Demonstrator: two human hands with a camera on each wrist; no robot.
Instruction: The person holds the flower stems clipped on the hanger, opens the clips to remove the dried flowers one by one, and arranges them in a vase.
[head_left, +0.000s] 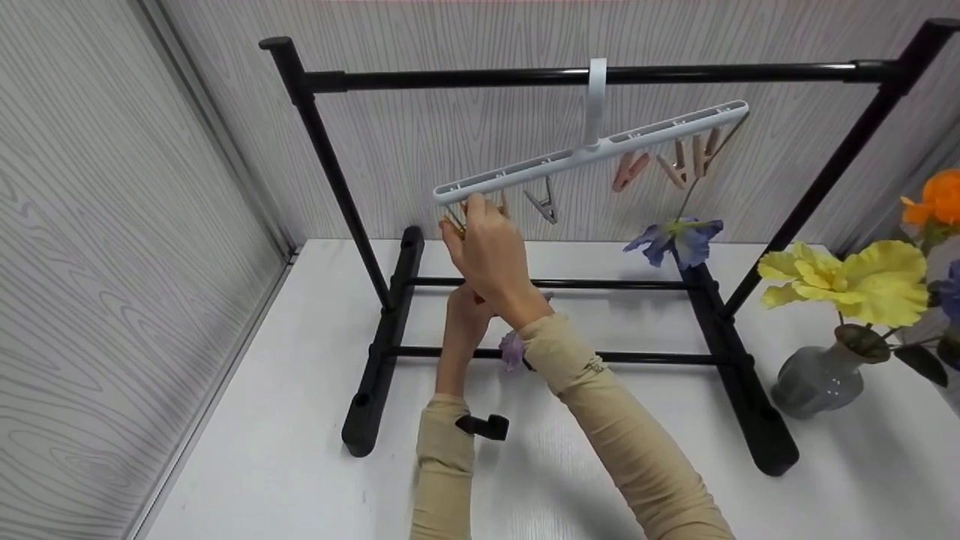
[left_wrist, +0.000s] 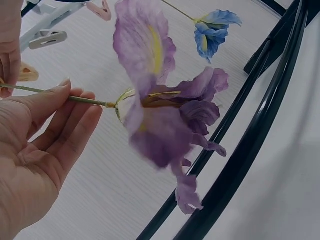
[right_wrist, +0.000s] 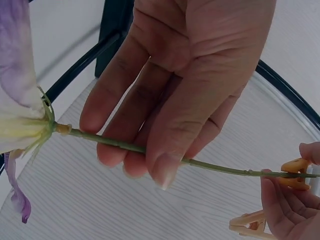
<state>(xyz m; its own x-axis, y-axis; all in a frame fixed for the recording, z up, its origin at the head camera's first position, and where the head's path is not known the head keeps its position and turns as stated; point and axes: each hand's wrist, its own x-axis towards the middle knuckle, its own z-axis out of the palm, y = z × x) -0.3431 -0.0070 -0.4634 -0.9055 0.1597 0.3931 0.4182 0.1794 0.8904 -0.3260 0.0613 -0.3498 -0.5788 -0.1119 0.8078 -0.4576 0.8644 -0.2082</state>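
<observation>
My left hand [head_left: 466, 322] pinches the green stem [right_wrist: 220, 168] of a purple iris [left_wrist: 162, 120] between thumb and fingers, just below the bloom. The flower hangs head down under the left end of a white clip hanger [head_left: 525, 175]. Up at that end, my right hand [head_left: 491, 247] pinches an orange clothespin [right_wrist: 296, 166], and the stem's end lies between its jaws. In the head view my right hand and sleeve cover most of the iris. Beside the right hand dangles a beige clothespin [right_wrist: 247, 222].
The hanger tilts from a black rack's top bar [head_left: 465, 79]. A grey clothespin [head_left: 541, 204] and a pink clothespin [head_left: 628, 172] hang farther along. A blue iris [head_left: 679, 241] hangs at the right end. A grey vase [head_left: 817, 382] with yellow and orange flowers stands right of the rack.
</observation>
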